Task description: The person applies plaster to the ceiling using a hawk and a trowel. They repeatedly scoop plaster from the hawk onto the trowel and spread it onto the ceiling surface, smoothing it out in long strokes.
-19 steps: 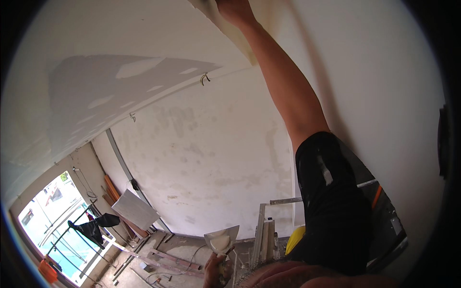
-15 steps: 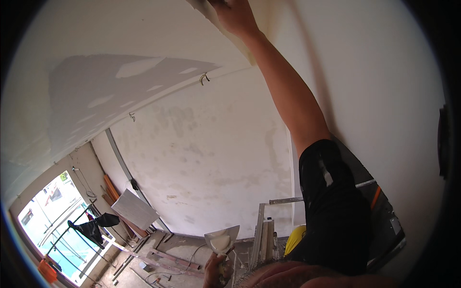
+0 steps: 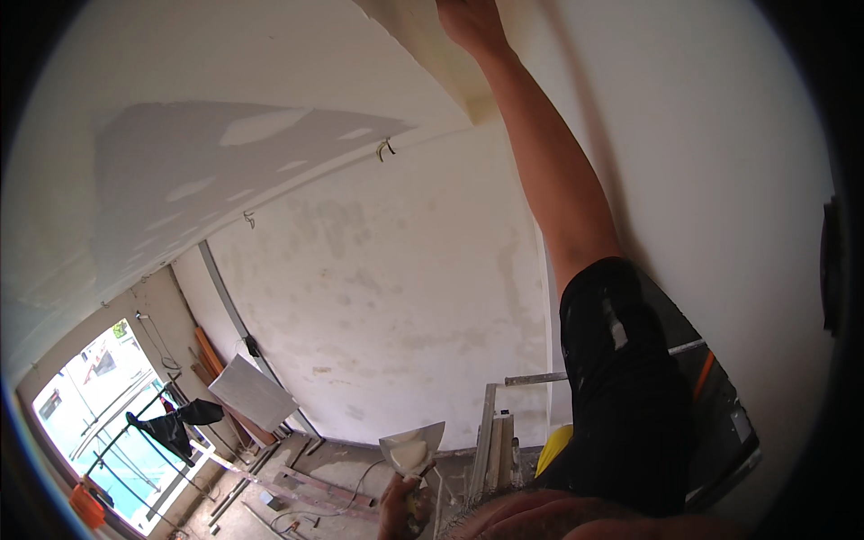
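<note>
My right arm stretches up along the white wall [image 3: 711, 180] to the ceiling edge, where my right hand [image 3: 472, 22] is cut off by the top of the picture; its fingers and whatever they hold are hidden. At the bottom centre my left hand [image 3: 396, 508] grips a wide putty knife [image 3: 412, 436] by its handle, blade upward, with pale compound on the blade. The ceiling [image 3: 207, 72] has grey and white patches and a rough edge beside my raised hand. Wires [image 3: 385, 148] poke out near where it meets the far wall [image 3: 378, 297].
Below me are a metal frame [image 3: 490, 423], a yellow object [image 3: 553, 445] and a dark panel. Lower left, a bright window [image 3: 108, 396] has black cloth [image 3: 166, 432] hung on bars before it. A board [image 3: 252, 391], planks, pipes and cables lie or lean about.
My right hand has shifted a little right and up, so the dark item seen at its fingers earlier is out of the picture. The putty knife in my left hand has barely moved.
</note>
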A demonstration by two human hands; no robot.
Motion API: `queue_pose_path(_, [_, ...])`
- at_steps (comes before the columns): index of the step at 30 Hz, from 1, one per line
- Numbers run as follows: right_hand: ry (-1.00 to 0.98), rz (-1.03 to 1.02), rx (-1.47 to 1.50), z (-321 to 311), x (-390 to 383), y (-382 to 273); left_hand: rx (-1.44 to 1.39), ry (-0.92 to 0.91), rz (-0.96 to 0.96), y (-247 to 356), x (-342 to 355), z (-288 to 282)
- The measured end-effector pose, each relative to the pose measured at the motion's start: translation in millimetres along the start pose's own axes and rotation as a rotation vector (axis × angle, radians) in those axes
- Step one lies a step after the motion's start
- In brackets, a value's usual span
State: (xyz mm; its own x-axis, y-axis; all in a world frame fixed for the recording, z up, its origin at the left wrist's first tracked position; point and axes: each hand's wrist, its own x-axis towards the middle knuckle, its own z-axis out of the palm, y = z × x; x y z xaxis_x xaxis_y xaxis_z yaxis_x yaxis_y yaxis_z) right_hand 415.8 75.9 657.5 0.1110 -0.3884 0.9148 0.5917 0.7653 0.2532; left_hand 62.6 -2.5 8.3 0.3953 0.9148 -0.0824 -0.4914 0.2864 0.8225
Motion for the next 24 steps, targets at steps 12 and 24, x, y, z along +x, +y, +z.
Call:
queue_pose_path(12, [-0.051, -0.032, -0.067, 28, 22, 13, -0.016, -0.009, 0.010, 0, 0, 7])
queue_pose_path(24, [-0.044, -0.067, -0.005, 30, 6, -19, -0.034, -0.018, 0.022, 0, 1, 9])
